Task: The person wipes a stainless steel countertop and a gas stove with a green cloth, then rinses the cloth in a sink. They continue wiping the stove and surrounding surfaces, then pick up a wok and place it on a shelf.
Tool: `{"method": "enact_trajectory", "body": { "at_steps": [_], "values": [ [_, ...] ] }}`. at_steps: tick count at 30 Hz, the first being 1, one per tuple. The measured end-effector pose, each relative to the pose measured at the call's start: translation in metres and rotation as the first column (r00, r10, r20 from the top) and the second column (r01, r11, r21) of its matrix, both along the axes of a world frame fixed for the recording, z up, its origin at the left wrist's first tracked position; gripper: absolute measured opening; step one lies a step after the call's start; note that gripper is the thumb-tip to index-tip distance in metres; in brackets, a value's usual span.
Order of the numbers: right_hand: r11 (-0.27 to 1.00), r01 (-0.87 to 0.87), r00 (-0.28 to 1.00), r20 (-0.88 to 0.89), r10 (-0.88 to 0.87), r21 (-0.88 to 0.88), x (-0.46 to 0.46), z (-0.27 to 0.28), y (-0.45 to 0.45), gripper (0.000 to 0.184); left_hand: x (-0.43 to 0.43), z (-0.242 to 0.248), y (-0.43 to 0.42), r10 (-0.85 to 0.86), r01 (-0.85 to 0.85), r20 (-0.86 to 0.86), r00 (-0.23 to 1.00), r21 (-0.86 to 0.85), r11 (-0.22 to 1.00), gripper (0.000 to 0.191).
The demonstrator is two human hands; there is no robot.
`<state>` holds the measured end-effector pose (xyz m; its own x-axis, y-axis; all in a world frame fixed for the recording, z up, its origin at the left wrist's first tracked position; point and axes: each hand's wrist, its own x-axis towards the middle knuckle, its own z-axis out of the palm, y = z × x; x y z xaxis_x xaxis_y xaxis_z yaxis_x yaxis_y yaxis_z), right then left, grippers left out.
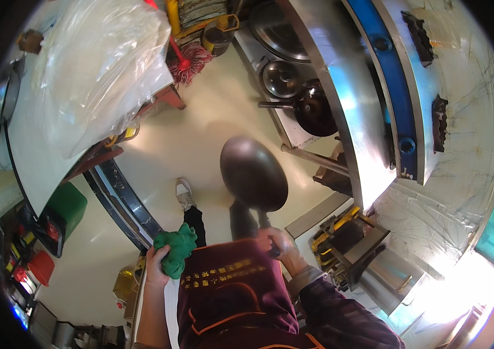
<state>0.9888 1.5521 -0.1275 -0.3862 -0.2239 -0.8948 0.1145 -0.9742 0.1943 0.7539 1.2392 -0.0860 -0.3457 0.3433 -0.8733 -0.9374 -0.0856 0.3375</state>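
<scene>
My right hand grips the handle of a dark frying pan, which is held out over the floor in front of me. The pan's smooth, rounded face is toward the camera; whether it is the underside or the inside I cannot tell. A crumpled green cloth is bunched in my left hand, to the left of my apron and apart from the pan. The apron is maroon with orange trim and bears yellow writing.
At right, a metal counter stands beside a low shelf with a lidded pan and a dark wok. Clear plastic sheeting covers a table at left. A red mop and a green bin stand on the floor.
</scene>
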Motion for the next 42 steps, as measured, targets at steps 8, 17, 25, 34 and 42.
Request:
{"method": "enact_trajectory", "body": {
  "at_steps": [8,17,25,34,42],
  "values": [
    [0.977,0.197,0.977,-0.063,-0.202,-0.077,0.021,-0.001,-0.03,0.02,-0.037,0.014,0.04,-0.286,0.285,-0.125,0.95,-0.024,0.958,0.036],
    [0.833,0.553,0.833,0.029,-0.552,-0.036,0.073,-0.001,-0.063,0.024,-0.084,0.028,0.103,-0.496,0.508,-0.257,0.829,-0.024,0.861,0.038],
    [0.469,0.846,0.515,0.16,-0.842,-0.255,0.154,-0.048,-0.072,0.024,-0.072,0.005,0.135,-0.599,0.617,-0.184,0.779,0.062,0.784,0.066],
    [0.575,0.818,0.574,0.118,-0.81,-0.03,0.199,-0.09,-0.07,0.02,-0.06,-0.052,0.21,-0.568,0.558,0.075,0.82,0.119,0.821,0.045],
    [0.49,0.866,0.493,-0.001,-0.87,0.103,0.21,-0.21,-0.07,0.014,-0.08,-0.172,0.286,-0.659,0.65,-0.057,0.75,0.245,0.719,0.043]
  ]
}}
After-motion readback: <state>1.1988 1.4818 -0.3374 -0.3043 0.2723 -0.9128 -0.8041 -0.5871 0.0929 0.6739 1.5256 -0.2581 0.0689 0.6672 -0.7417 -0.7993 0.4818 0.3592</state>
